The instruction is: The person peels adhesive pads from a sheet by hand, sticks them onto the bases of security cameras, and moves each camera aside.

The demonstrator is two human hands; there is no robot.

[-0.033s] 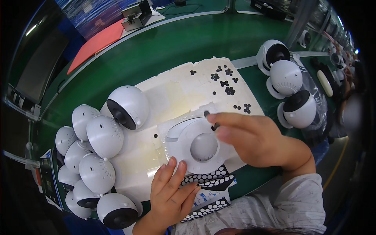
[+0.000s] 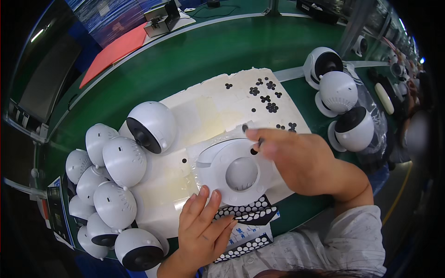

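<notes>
Two hands: both work over one round white plastic base [image 2: 234, 171] lying on a white foam pad [image 2: 204, 111] on the green table [image 2: 208, 55], in the head view.
Left hand [image 2: 204, 231]: fingers spread flat, tips pressing the base's near rim and steadying it; it grasps nothing.
Right hand [image 2: 296, 160]: fingertips pressed together at the base's far rim, seemingly pinching a small black round pad [image 2: 253, 151].
Loose pads: black dots [image 2: 266, 98] scattered on the foam's far corner; punched sheets [image 2: 245, 212] near the left hand.
Around: white dome camera bodies [image 2: 116, 162] clustered left; three more [image 2: 340, 90] right.
Step, as judged: sticking a pad onto the base.
Next move calls for: firm press, base held steady.
</notes>
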